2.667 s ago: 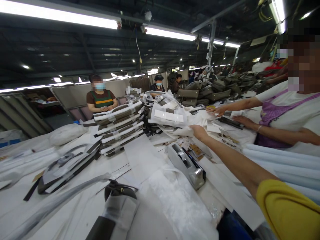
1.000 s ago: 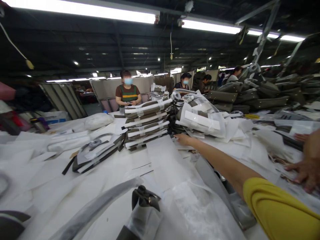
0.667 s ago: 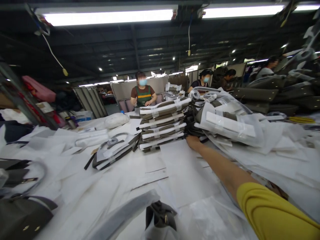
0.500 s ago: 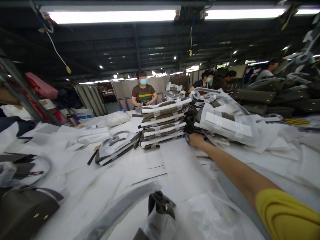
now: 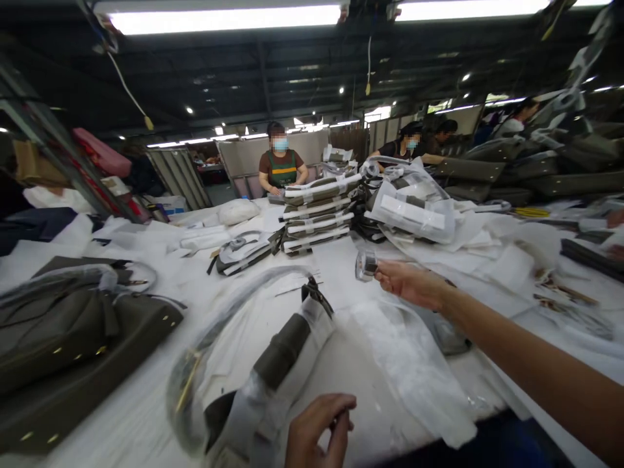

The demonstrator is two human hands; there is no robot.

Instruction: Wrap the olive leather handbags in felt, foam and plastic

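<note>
The right hand [image 5: 409, 284] is clamped on the edge of what looks like a tape roll [image 5: 365, 265], over the white tabletop [image 5: 358, 383]; it should be light, stiff and slick, best held by its rim. The left hand [image 5: 322, 426] curls near a part-wrapped dark bag [image 5: 283, 351], its grip impossible to tell.

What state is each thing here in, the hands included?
Right hand: closed on the tape roll
tape roll: gripped at its edge
Left hand: curled, grip unclear
Ceiling lights: lit
Bundles: stacked
Curved strap: plastic-wrapped
Dark bag: untouched, open or shut unclear
</note>
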